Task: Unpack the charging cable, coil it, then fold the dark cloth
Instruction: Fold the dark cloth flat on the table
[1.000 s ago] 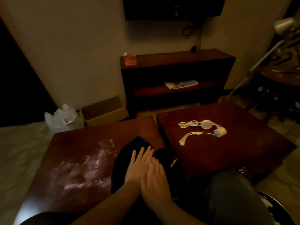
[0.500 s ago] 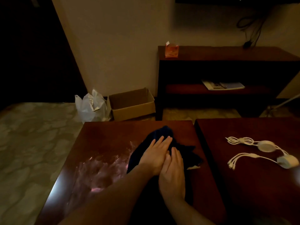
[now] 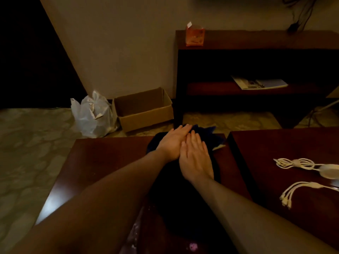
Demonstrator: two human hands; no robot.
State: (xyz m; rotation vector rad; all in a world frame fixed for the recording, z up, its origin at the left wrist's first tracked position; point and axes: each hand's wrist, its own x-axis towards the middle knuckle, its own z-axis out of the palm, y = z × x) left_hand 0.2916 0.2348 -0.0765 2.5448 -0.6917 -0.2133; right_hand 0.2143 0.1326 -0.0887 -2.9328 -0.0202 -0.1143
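The dark blue cloth [image 3: 217,139] lies on the left wooden table [image 3: 102,162], stretching from its far edge back toward me. My left hand [image 3: 172,142] rests flat on the cloth's far end, fingers straight and together. My right hand [image 3: 195,160] lies flat beside it, fingertips touching the left hand. Both palms press down and grasp nothing. The white charging cable [image 3: 300,165] lies coiled on the right table [image 3: 286,143], its multi-plug end [image 3: 286,198] nearer me.
A cardboard box [image 3: 145,110] and a white plastic bag [image 3: 93,116] sit on the floor beyond the left table. A dark shelf unit [image 3: 256,57] stands against the wall with an orange carton [image 3: 195,36] on top and a magazine [image 3: 258,83] inside.
Both flat hands have slid forward along the cloth toward the table's far edge. The camera has tilted and turned left, so the cable now sits at the right edge.
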